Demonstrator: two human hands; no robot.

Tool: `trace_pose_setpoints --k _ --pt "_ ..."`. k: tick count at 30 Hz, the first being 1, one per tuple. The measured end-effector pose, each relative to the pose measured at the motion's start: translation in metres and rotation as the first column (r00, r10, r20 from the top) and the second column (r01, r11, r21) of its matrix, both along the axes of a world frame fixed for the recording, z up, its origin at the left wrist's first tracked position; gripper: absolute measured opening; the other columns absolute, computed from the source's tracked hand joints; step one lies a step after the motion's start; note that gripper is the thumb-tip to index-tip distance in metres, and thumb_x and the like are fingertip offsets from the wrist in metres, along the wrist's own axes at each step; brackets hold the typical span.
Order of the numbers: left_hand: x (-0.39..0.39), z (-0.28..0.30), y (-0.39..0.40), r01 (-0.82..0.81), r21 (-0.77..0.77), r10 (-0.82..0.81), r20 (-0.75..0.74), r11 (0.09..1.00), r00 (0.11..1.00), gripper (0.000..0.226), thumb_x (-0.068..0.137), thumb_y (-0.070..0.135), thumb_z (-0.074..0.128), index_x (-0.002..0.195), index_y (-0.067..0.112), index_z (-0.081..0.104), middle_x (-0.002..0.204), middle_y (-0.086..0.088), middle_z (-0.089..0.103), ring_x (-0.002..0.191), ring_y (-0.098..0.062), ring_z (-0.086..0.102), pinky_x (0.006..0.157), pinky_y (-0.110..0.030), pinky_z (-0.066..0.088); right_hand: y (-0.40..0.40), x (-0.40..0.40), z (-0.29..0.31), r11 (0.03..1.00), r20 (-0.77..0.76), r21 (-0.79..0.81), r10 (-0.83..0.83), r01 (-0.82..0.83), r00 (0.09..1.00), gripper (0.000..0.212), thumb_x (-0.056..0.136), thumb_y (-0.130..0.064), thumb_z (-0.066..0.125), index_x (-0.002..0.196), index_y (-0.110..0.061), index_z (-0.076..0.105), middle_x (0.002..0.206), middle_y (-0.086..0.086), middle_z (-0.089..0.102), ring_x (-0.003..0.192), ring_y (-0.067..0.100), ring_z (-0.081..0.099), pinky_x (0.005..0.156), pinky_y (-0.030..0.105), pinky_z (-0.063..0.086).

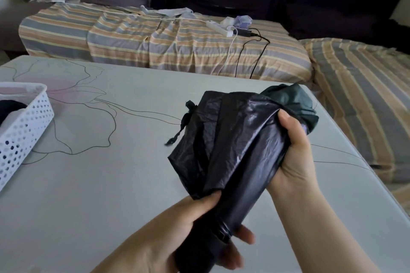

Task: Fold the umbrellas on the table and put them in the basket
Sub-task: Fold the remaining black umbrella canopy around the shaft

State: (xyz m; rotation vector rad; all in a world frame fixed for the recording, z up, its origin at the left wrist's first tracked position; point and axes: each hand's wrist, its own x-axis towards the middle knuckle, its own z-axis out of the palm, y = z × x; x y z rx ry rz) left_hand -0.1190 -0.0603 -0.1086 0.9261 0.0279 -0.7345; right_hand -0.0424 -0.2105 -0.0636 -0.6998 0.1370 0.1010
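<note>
Black canopy cloth: glossy, thin, creased; the umbrella is collapsed but loose, held above the worktop near its right front part, not resting on it.
Left hand: curled round the handle end, thumb pressing the lower hem of the cloth against the shaft, fingers showing beyond the handle.
Right hand: fingers wrapped round the gathered cloth further up, thumb on top near the far end, where a grey-green fold bunches out.
Strap: thin tie dangling free off the left edge of the cloth, unfastened.
Handling, judged: light; stiff along the shaft and ribs, soft and slippery in the cloth. Flaps will spring out unless pinned. Best hold looks like the handle for one hand, the other wrapped round the rolled cloth; the strap needs catching to bind it.
Stage, judged: folding under way, panels not yet wound flat.
Basket: white perforated plastic, at the worktop's left edge, well apart from the umbrella; something dark already lies inside, cannot tell what.
Path to basket: bare patterned worktop between, nothing seen standing in the way.
Beyond: sofa under a striped cover, with a white power strip and trailing cables.
</note>
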Motion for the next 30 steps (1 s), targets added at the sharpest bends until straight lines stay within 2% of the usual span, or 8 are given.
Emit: trace_pose_setpoints --k 6,9,11,16,24,27,29,30 --pt "0.003 0.004 -0.003 -0.189 0.149 0.167 0.146 0.971 0.975 0.030 0.084 0.036 0.065 0.077 0.008 0.068 0.071 -0.023 0.064 0.043 -0.024 0.052 0.044 -0.026 0.042 -0.006 0.012 0.003 0.982 -0.093 -0.189 -0.043 0.025 0.995 0.017 0.083 -0.027 0.067 0.090 -0.013 0.072 0.092 0.006 0.075 0.081 0.021 0.072 0.076 0.036 0.056" --pt "0.000 0.003 -0.007 -0.288 0.306 0.193 0.306 0.907 0.932 0.036 0.081 0.043 0.059 0.089 0.008 0.064 0.071 -0.018 0.068 0.047 -0.025 0.055 0.048 -0.029 0.044 -0.012 0.018 0.001 0.962 -0.167 -0.265 -0.109 0.061 0.980 0.037 0.076 -0.029 0.076 0.107 -0.009 0.070 0.101 0.009 0.074 0.090 0.026 0.072 0.076 0.039 0.057" --pt "-0.003 0.003 -0.009 -0.339 0.350 0.203 0.370 0.873 0.906 0.039 0.085 0.047 0.061 0.093 0.010 0.062 0.071 -0.016 0.069 0.050 -0.025 0.056 0.050 -0.032 0.045 -0.013 0.021 0.000 0.955 -0.171 -0.283 -0.146 0.094 0.974 0.036 0.077 -0.025 0.076 0.108 -0.007 0.070 0.100 0.010 0.074 0.090 0.027 0.072 0.076 0.042 0.058" --pt "-0.002 0.004 -0.001 -0.213 0.268 0.152 0.232 0.940 0.961 0.027 0.084 0.037 0.064 0.079 0.011 0.069 0.073 -0.022 0.067 0.048 -0.025 0.054 0.047 -0.029 0.043 -0.013 0.016 0.003 0.973 -0.145 -0.218 -0.108 0.074 0.984 0.012 0.084 -0.026 0.068 0.084 -0.014 0.070 0.086 0.005 0.075 0.073 0.021 0.072 0.064 0.034 0.059" --pt "0.009 0.010 0.024 -0.190 0.402 0.097 0.240 0.896 0.966 0.032 0.077 0.038 0.061 0.070 0.006 0.063 0.067 -0.021 0.065 0.043 -0.024 0.051 0.044 -0.026 0.042 -0.029 0.025 -0.012 0.945 -0.064 -0.317 0.065 -0.082 0.996 0.044 0.066 -0.027 0.074 0.105 -0.011 0.067 0.100 0.006 0.074 0.090 0.019 0.071 0.076 0.034 0.058" --pt "0.015 0.011 0.045 -0.215 0.542 -0.003 0.372 0.812 0.928 0.031 0.089 0.029 0.060 0.068 0.007 0.063 0.062 -0.014 0.066 0.043 -0.021 0.053 0.044 -0.025 0.044 -0.045 0.029 -0.021 0.850 0.061 -0.505 0.213 -0.154 0.975 0.061 0.046 -0.034 0.091 0.100 -0.013 0.071 0.099 0.009 0.073 0.090 0.022 0.070 0.072 0.033 0.058" --pt "0.020 0.006 0.061 -0.248 0.662 -0.115 0.453 0.707 0.884 0.030 0.093 0.026 0.054 0.069 0.011 0.063 0.065 -0.010 0.069 0.048 -0.019 0.058 0.049 -0.026 0.048 -0.055 0.028 -0.028 0.708 0.052 -0.674 0.329 -0.210 0.943 0.067 0.038 -0.042 0.094 0.096 -0.017 0.073 0.097 0.009 0.074 0.088 0.023 0.069 0.071 0.034 0.057" --pt "0.023 0.002 0.069 -0.266 0.727 -0.187 0.477 0.633 0.859 0.034 0.092 0.037 0.054 0.070 0.013 0.063 0.066 -0.005 0.069 0.051 -0.015 0.059 0.052 -0.027 0.049 -0.058 0.026 -0.031 0.605 0.034 -0.765 0.382 -0.222 0.923 0.059 0.042 -0.040 0.093 0.095 -0.021 0.074 0.093 0.007 0.074 0.083 0.022 0.068 0.066 0.033 0.054"
